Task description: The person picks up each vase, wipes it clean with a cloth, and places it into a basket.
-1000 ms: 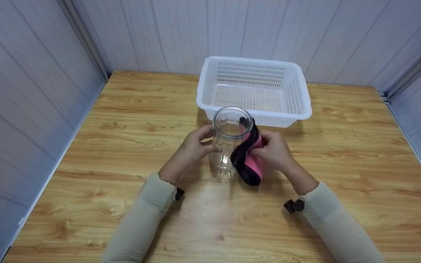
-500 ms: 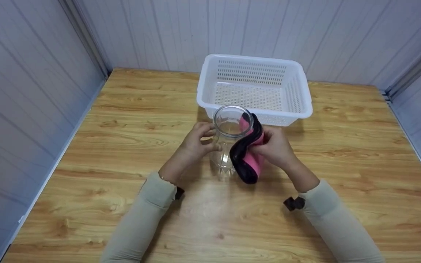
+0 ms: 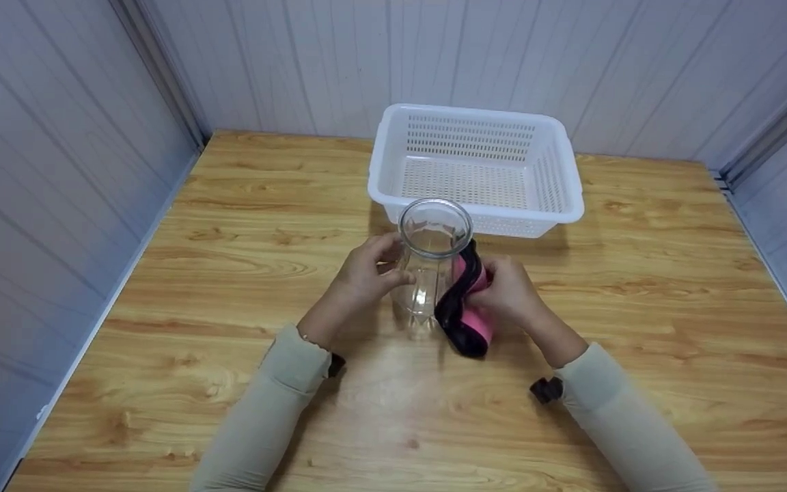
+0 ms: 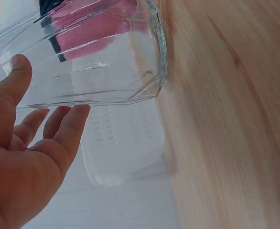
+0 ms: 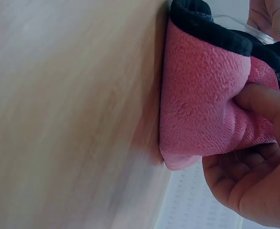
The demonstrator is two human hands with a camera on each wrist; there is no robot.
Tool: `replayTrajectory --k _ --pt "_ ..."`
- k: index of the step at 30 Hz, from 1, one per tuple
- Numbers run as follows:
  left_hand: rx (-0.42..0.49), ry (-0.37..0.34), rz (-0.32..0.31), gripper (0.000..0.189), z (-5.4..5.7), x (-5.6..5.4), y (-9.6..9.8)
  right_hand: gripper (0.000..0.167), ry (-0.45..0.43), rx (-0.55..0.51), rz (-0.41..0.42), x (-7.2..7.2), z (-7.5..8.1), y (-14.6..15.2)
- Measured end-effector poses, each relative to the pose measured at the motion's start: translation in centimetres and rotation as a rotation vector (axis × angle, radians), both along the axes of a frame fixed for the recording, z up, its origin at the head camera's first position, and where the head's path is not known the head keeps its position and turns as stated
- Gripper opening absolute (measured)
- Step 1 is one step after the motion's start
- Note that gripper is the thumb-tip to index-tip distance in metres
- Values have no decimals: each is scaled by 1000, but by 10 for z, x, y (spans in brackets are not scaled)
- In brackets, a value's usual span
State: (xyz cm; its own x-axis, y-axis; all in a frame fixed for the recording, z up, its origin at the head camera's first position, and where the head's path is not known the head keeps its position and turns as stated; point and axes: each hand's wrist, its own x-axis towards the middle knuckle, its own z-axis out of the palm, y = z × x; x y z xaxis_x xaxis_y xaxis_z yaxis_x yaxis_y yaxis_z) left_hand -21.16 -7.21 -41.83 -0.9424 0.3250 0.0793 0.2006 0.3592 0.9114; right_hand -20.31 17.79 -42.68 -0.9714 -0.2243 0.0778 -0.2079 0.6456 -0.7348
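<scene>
A clear, faceted glass jar (image 3: 423,283) with a wide round mouth stands upright on the table. My left hand (image 3: 364,272) holds its left side, thumb in front and fingers behind; in the left wrist view the thumb (image 4: 19,76) lies over the glass. A pink cloth with black edging (image 3: 475,328) is bunched in my right hand (image 3: 511,292) and lies against the jar's right side. The right wrist view shows the fleecy cloth (image 5: 197,95) pinched between thumb and curled fingers, its lower edge at the tabletop. Some of the left fingertips are hidden by the jar.
Just behind the jar sits a white perforated plastic basket (image 3: 475,213), close to the back wall. The wood-grain table (image 3: 393,424) is bounded by pale panel walls on the left, back and right.
The right hand and cloth rose slightly along the jar's right side, then slid down toward the person. My left hand and the jar have hardly moved.
</scene>
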Motion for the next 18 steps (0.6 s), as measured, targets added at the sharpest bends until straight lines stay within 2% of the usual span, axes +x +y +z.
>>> replayTrajectory --k 7,12,18 --pt "4 -12 21 64 1 -1 0 16 11 -2 2 2 0 0" --pt "19 -44 28 49 1 0 0 17 18 3 -17 5 4 -2" --pt "-14 -17 27 38 0 -2 -1 22 52 -62 -31 8 15 -4"
